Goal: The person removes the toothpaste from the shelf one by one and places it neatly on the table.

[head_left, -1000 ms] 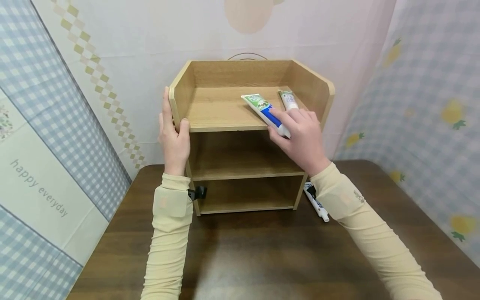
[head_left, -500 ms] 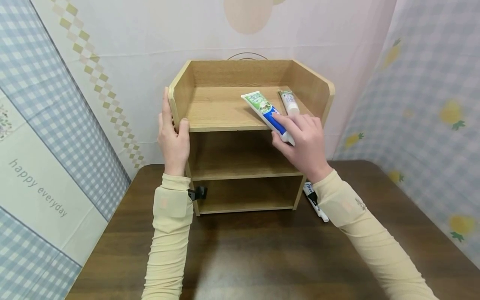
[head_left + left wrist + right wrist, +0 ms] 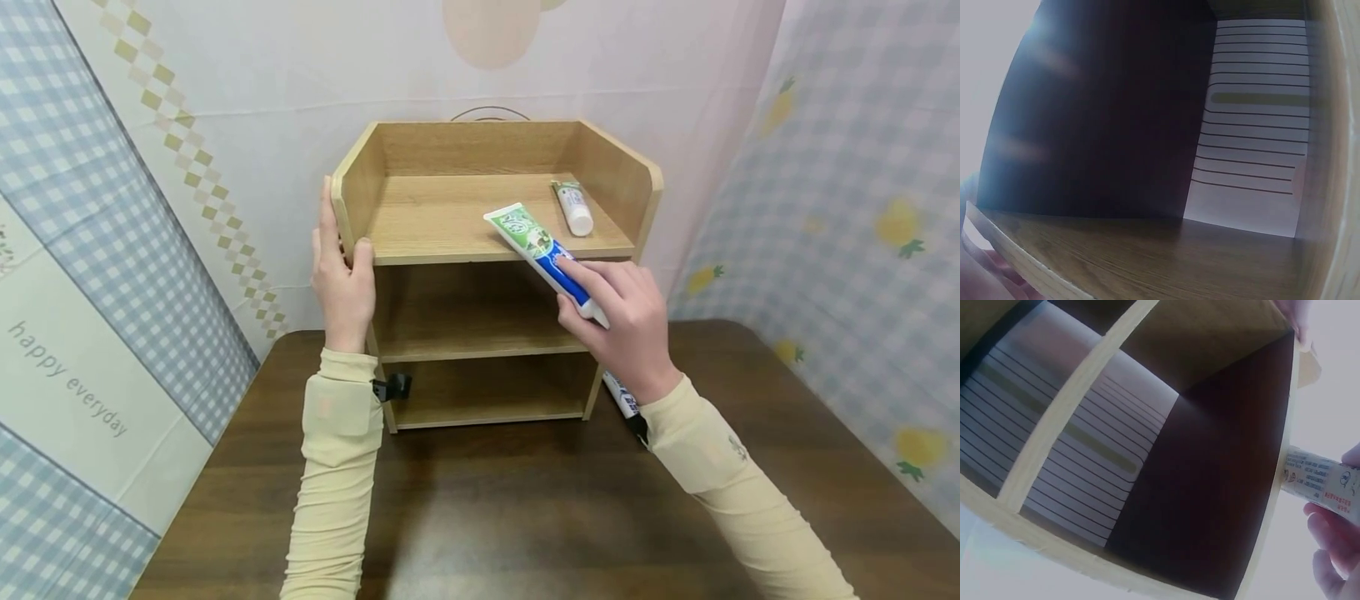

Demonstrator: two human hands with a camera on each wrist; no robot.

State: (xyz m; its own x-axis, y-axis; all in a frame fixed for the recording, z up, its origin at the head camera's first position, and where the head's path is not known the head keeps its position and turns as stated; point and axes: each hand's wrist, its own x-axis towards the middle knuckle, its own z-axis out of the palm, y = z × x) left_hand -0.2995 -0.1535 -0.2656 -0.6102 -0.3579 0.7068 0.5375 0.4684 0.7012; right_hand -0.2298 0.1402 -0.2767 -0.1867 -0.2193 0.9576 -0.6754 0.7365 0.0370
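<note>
Sleeves: pale yellow sleeves (image 3: 330, 500) cover both forearms, entering at about 7 o'clock and between 4 and 5, with 12 straight away from the person.
Counter: a dark brown wooden counter (image 3: 510, 517) spreads below the arms.
Right-hand grip: the right-hand grip (image 3: 628, 321) is closed on a green, blue and white tube (image 3: 537, 247), index finger laid over the blue part, thumb at its lower edge.
Held tube in the grip: the narrow white end sits against the fingers; the rest reaches out between 10 and 11 o'clock to a flat green end. From above, that end overlaps the front edge of the top shelf; whether it touches, I cannot tell.
Left-hand grip: at 9 o'clock from the held tube, well apart, the left-hand grip (image 3: 345, 287) presses a wooden side panel, fingers straight along the outside, thumb at the front edge.
Tube on the counter: at 6 o'clock from the right-hand grip, a white tube (image 3: 619, 393) lies partly hidden by the wrist.
Shelf unit: a light wood shelf unit (image 3: 480, 148) stands at 12, a walled top above two compartments.
Tube on the top shelf: a small white-capped tube (image 3: 573, 208) lies at 11 o'clock from the right-hand grip, cap towards the person.
Backdrop: white patterned cloth (image 3: 300, 67) hangs behind.
</note>
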